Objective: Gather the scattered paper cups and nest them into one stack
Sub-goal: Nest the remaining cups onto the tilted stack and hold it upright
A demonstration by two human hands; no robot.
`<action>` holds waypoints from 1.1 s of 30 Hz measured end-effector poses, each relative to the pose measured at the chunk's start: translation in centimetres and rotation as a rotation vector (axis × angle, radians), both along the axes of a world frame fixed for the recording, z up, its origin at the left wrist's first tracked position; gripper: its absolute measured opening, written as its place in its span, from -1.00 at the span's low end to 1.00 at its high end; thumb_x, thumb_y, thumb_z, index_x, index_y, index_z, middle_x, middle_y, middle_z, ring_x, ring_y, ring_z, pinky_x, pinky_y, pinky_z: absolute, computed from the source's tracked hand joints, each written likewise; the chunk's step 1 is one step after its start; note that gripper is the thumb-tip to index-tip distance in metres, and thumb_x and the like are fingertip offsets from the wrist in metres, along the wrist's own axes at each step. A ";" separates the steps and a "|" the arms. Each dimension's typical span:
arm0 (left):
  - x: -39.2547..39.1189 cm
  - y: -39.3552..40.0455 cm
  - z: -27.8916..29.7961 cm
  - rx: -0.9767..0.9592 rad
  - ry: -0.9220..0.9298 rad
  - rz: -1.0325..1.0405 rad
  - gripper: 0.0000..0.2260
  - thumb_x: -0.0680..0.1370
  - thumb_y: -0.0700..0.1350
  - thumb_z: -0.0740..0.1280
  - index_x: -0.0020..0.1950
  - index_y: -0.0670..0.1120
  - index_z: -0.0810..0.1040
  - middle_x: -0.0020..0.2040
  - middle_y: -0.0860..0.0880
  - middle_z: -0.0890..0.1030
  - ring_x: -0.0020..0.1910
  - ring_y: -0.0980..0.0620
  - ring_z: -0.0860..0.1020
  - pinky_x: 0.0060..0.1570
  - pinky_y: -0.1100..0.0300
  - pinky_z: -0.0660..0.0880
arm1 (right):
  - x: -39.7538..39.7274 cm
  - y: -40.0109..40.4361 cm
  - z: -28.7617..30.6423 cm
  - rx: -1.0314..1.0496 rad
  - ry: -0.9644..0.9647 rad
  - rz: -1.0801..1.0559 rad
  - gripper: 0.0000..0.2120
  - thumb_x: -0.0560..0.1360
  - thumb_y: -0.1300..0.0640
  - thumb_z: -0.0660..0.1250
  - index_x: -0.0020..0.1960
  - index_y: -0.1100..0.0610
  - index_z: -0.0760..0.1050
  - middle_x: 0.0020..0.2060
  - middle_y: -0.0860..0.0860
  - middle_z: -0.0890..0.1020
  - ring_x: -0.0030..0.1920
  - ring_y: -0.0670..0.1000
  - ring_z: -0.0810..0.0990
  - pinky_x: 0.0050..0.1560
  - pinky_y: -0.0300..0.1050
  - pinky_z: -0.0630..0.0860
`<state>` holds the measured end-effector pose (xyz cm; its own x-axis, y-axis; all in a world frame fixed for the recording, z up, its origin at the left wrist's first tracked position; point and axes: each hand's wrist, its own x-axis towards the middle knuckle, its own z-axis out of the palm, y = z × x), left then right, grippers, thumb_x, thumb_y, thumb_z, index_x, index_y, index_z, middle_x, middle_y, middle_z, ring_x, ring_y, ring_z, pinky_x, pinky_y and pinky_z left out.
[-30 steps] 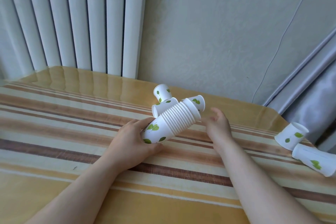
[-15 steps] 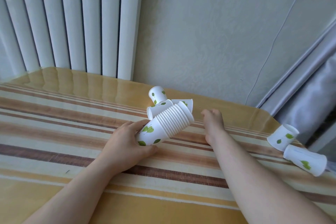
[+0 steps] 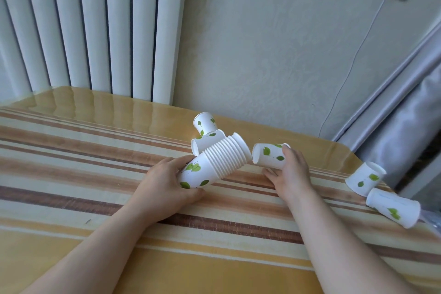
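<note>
One loose cup (image 3: 269,156) is pinched in my right hand (image 3: 290,174) beside the stack (image 3: 216,161) gripped by my left hand (image 3: 167,181) above the tabletop (image 3: 71,162), so I'd turn its base toward the stack's open mouth before sliding it in.

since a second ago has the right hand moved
Yes. The right hand reached in behind the stack, and now holds a cup pulled out to the stack's right.

White paper cups (image 3: 270,157) bear green leaf prints; the table (image 3: 71,174) is yellow with brown-and-cream stripes
</note>
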<state>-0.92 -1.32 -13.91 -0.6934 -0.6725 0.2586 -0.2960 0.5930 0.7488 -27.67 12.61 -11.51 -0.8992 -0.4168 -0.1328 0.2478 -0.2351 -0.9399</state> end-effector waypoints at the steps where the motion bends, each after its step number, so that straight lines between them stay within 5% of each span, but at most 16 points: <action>1: 0.0 0.0 0.0 -0.005 -0.001 -0.004 -0.53 0.40 0.10 0.59 0.28 0.32 0.61 -0.01 0.16 0.64 0.04 0.18 0.56 0.01 0.15 0.53 | 0.4 1.0 0.0 -0.051 -0.033 0.018 -0.93 0.68 0.11 0.38 0.09 0.09 0.51 0.07 0.14 0.64 0.11 0.21 0.67 0.22 0.24 0.61; 8: 0.2 0.2 0.3 -0.015 -0.003 -0.045 -0.50 0.38 0.12 0.60 0.21 0.49 0.52 0.01 0.16 0.65 0.08 0.23 0.52 0.02 0.23 0.46 | 4.2 3.0 2.6 -0.273 -0.005 0.104 -0.26 0.43 0.01 0.54 0.53 0.18 0.37 0.34 0.24 0.66 0.30 0.22 0.68 0.30 0.19 0.62; 14: 0.5 0.4 0.6 -0.017 -0.031 -0.029 -0.45 0.34 0.16 0.58 0.30 0.43 0.56 0.04 0.18 0.67 0.10 0.20 0.53 0.03 0.18 0.46 | 7.0 2.2 2.5 -0.139 0.179 0.265 -0.29 0.39 0.14 0.54 0.48 0.01 0.37 0.22 0.16 0.71 0.02 0.04 0.77 0.00 0.02 0.68; 17: 0.9 0.0 0.8 -0.028 -0.033 0.009 -0.45 0.33 0.08 0.61 0.29 0.36 0.61 -0.02 0.19 0.69 0.06 0.13 0.56 -0.01 0.15 0.46 | 7.5 1.6 2.1 -0.120 0.219 0.300 -0.24 0.37 0.13 0.55 0.50 -0.04 0.36 0.24 0.12 0.70 0.01 0.00 0.78 0.02 -0.01 0.66; 23: 1.3 -0.4 1.2 0.045 -0.035 0.036 -0.45 0.34 0.02 0.61 0.30 0.33 0.62 -0.02 0.21 0.73 0.03 0.14 0.64 0.04 0.04 0.60 | 7.9 -0.7 1.8 0.007 0.333 0.396 0.09 0.08 -0.40 0.71 0.51 -0.18 0.38 0.26 -0.03 0.73 0.20 0.02 0.74 0.08 -0.01 0.67; 26: 1.6 -1.0 1.0 0.163 0.013 0.080 -0.43 0.33 -0.06 0.64 0.28 0.30 0.63 -0.01 0.22 0.75 -0.03 0.20 0.68 0.03 0.05 0.65 | 7.6 -2.2 1.4 -0.011 0.317 0.389 -0.17 0.38 -0.55 0.38 0.53 -0.20 0.38 0.25 -0.06 0.73 0.17 0.06 0.69 0.21 0.09 0.57; 29: 1.8 -1.9 0.9 0.295 0.083 0.168 -0.42 0.35 -0.15 0.65 0.29 0.21 0.58 0.02 0.11 0.71 0.00 0.06 0.69 0.07 -0.05 0.66 | 6.9 -4.1 1.0 0.068 0.316 0.247 -0.63 0.70 -0.20 0.24 0.46 -0.14 0.47 0.12 -0.04 0.72 0.13 0.09 0.66 0.12 -0.02 0.53; 31: 1.6 -2.3 0.7 0.315 0.115 0.238 -0.41 0.37 -0.17 0.64 0.30 0.17 0.52 0.05 0.08 0.66 0.02 -0.02 0.67 0.09 -0.13 0.65 | 6.3 -5.4 0.4 0.331 0.443 0.179 -0.58 0.66 -0.03 0.36 0.50 -0.10 0.44 0.10 -0.11 0.62 0.07 -0.01 0.64 -0.04 -0.13 0.52; 33: 1.5 -2.6 0.3 0.311 0.150 0.310 -0.40 0.36 -0.17 0.63 0.29 0.19 0.49 0.07 0.05 0.63 0.06 -0.08 0.65 0.12 -0.19 0.63 | 6.1 -6.4 -0.3 0.550 0.538 0.216 -0.45 0.59 -0.11 0.40 0.55 -0.11 0.41 0.19 -0.09 0.58 0.12 -0.01 0.60 -0.03 -0.10 0.53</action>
